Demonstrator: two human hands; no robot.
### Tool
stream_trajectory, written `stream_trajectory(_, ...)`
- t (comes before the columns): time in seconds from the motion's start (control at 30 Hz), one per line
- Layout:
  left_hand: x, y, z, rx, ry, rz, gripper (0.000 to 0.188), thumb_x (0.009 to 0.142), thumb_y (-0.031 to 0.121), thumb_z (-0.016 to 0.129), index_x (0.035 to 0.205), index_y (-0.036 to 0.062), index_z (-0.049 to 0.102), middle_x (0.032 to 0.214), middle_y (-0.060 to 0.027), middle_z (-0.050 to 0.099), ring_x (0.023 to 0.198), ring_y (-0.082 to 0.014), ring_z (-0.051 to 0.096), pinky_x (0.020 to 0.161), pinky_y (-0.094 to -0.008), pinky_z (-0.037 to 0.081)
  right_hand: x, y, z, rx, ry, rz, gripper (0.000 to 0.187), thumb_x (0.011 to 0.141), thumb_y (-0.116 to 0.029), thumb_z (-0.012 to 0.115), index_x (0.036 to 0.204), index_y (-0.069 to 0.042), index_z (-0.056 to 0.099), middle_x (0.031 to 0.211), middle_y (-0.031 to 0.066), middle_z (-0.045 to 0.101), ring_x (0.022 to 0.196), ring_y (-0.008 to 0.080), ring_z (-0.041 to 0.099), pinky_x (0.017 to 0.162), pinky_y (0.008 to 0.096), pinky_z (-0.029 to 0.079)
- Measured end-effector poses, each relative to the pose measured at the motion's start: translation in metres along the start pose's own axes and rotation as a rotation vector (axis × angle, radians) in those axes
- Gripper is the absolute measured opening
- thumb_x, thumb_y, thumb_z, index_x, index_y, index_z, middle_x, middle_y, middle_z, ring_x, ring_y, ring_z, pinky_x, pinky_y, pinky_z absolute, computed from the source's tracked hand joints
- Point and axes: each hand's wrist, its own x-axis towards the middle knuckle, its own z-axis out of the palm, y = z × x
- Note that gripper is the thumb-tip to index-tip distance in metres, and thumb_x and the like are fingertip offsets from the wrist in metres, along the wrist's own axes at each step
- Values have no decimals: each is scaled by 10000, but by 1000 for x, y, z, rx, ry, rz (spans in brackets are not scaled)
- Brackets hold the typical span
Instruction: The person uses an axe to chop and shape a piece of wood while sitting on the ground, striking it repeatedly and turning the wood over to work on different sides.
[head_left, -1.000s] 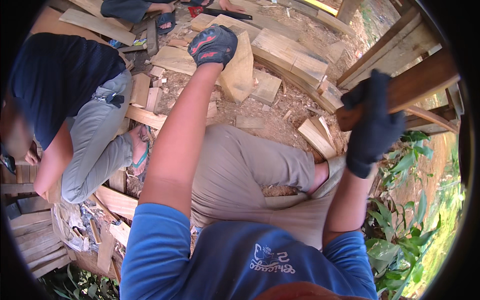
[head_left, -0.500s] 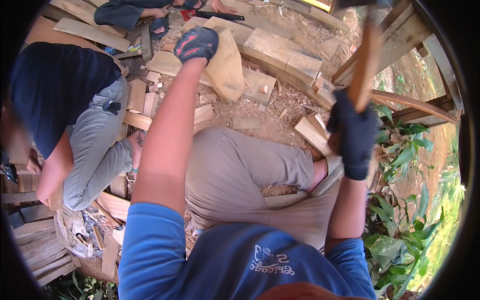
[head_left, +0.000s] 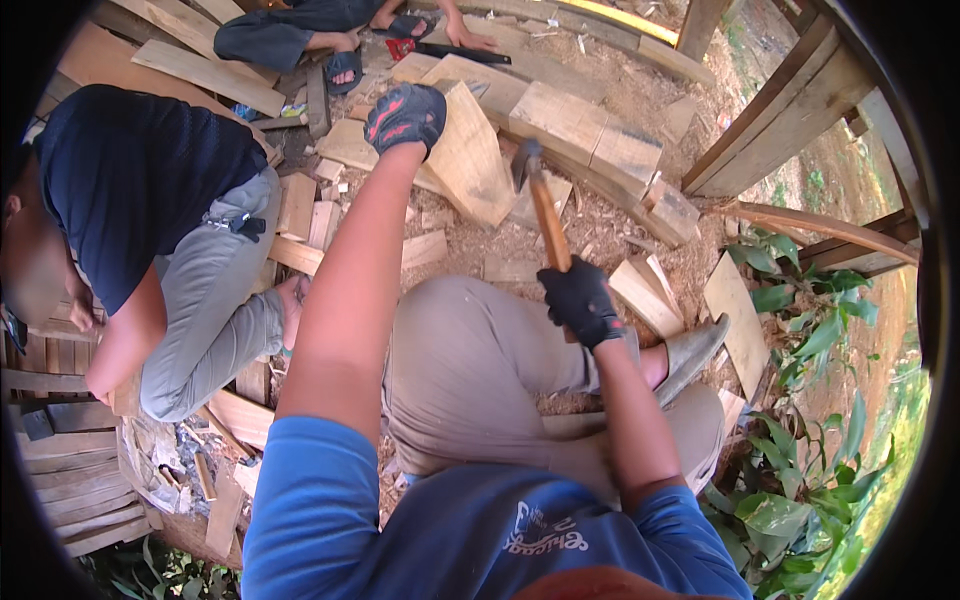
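Note:
My left hand [head_left: 405, 117], in a black glove with red marks, is closed on the upper left edge of a thick, pale wood block [head_left: 468, 160]. The block stands tilted among other timber. My right hand [head_left: 580, 303], gloved in black, grips the wooden handle of a hatchet [head_left: 551, 225]. Its dark metal head is just right of the block's face, apart from it or touching; I cannot tell which. The exact shape of the blade is hard to make out.
A curved row of joined timber [head_left: 575, 125] lies beyond the block. Wood chips and offcuts cover the ground. At left a person [head_left: 150, 190] sits bent over; another person's hand [head_left: 468, 34] rests by a saw [head_left: 465, 52]. Leafy plants [head_left: 780, 520] and wooden framing [head_left: 780, 110] stand at right.
My right hand has swung the hatchet down and left, from high at the upper right to beside the block. My left hand still holds the block. The view has shifted slightly.

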Motion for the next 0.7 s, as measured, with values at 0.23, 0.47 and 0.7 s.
stream_trajectory(0.23, 5, -28, 11, 20, -44, -85, 492, 998, 388, 488, 1227, 86, 802, 1279, -195, 767, 1182, -387, 740, 993, -517, 580, -92, -119, -72, 124, 426, -371, 320, 970, -313, 795, 1028, -14, 700, 712, 75, 714, 600, 161, 719, 567, 366, 563)
stream_trajectory(0.47, 0, -9, 10, 37, 14, 1, 456, 966, 348, 514, 1162, 70, 817, 1202, -193, 789, 1114, -391, 759, 947, -514, 594, -15, -34, -14, 43, 615, -460, 375, 1017, -397, 734, 1120, -37, 700, 785, 165, 750, 717, 364, 770, 661, 468, 593)
stream_trajectory(0.7, 1, 5, 6, 58, 122, 68, 400, 949, 332, 546, 1060, 83, 839, 1096, -197, 801, 1021, -385, 777, 857, -521, 602, 9, 1, -6, -140, 39, -109, 434, 928, -406, 723, 959, 26, 718, 715, 187, 724, 662, 313, 762, 650, 446, 594)
